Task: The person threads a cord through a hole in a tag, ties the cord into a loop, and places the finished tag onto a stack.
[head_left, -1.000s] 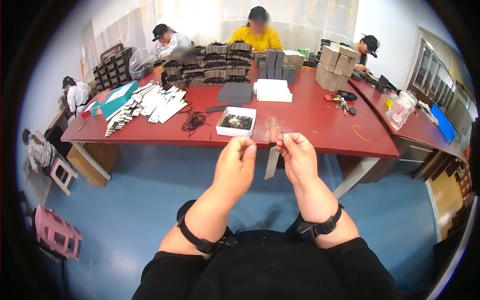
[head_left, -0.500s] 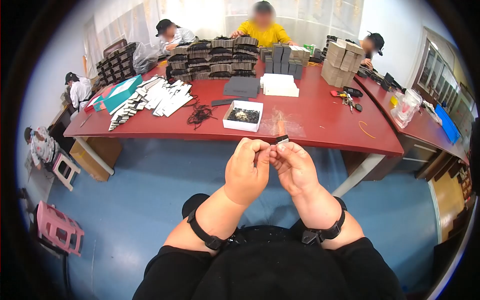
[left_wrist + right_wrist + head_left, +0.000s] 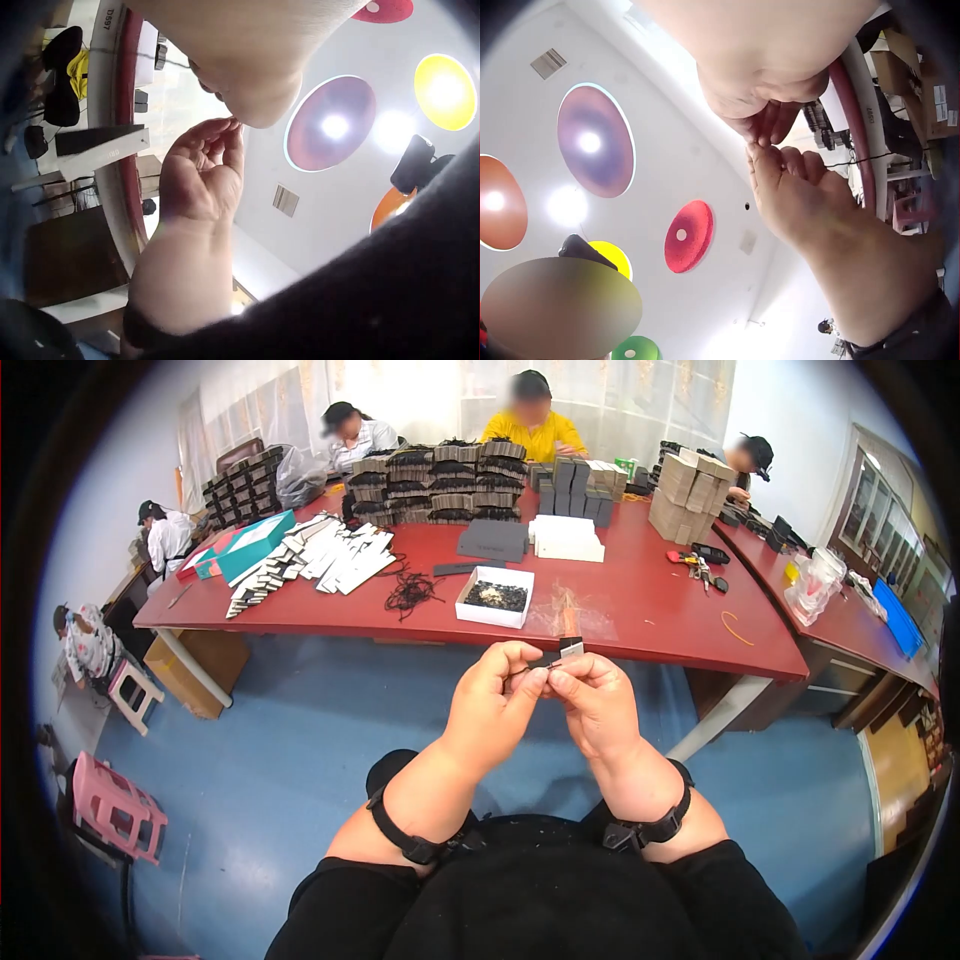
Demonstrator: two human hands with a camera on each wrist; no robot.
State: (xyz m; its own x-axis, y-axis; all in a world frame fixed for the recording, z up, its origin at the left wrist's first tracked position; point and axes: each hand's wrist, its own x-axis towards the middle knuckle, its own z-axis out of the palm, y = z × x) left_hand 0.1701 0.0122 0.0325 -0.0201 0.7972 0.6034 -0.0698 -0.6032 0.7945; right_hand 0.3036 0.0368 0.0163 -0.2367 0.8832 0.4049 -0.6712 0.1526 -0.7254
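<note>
Both hands are raised in front of the table edge, fingertips almost meeting. A thin dark cord [image 3: 862,159] runs out from the fingers. My left hand [image 3: 488,698] pinches it between thumb and forefinger. The fingertips of my right hand [image 3: 598,702] pinch the cord close beside the left thumb; the left wrist view shows this right hand [image 3: 202,176] with bent fingers. Just beyond the right fingers, a pale strip [image 3: 571,649] with a black end sits at the table edge, next to an orange-brown piece [image 3: 571,622] on clear film. Printed letters show on the strip [image 3: 105,155].
A white box [image 3: 494,610] of small dark pieces stands on the red table [image 3: 660,615]. Left of it lie tangled black cords [image 3: 410,592] and a heap of white strips [image 3: 345,560]. Stacked grey bundles [image 3: 450,482] stand farther back. Several people sit around.
The hands were apart, the pale strip hanging long below the table edge beside the right hand. They have come together at the cord, and less of the strip shows. The head view has shifted slightly.
</note>
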